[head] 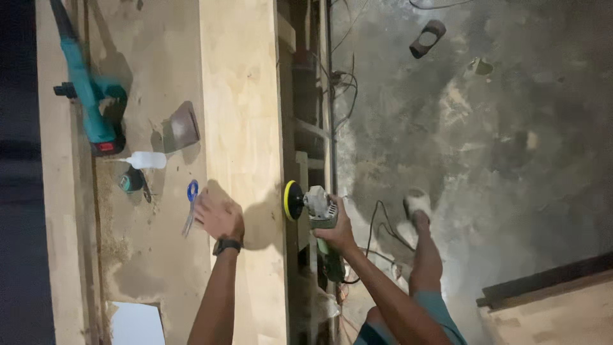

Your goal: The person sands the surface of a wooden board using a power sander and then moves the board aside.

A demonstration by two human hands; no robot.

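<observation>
On the desk [242, 76], a teal blower [89, 96] lies beyond a white squeeze bottle [145, 160], with a metal scraper [182, 126] just beside the bottle and blue-handled scissors [191, 207] near it.

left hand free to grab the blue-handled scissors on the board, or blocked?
Probably yes. The left hand lies open on the plywood board, right beside the blue-handled scissors, with nothing between them. The white squeeze bottle sits farther off. The right hand is busy gripping the sander.
</observation>
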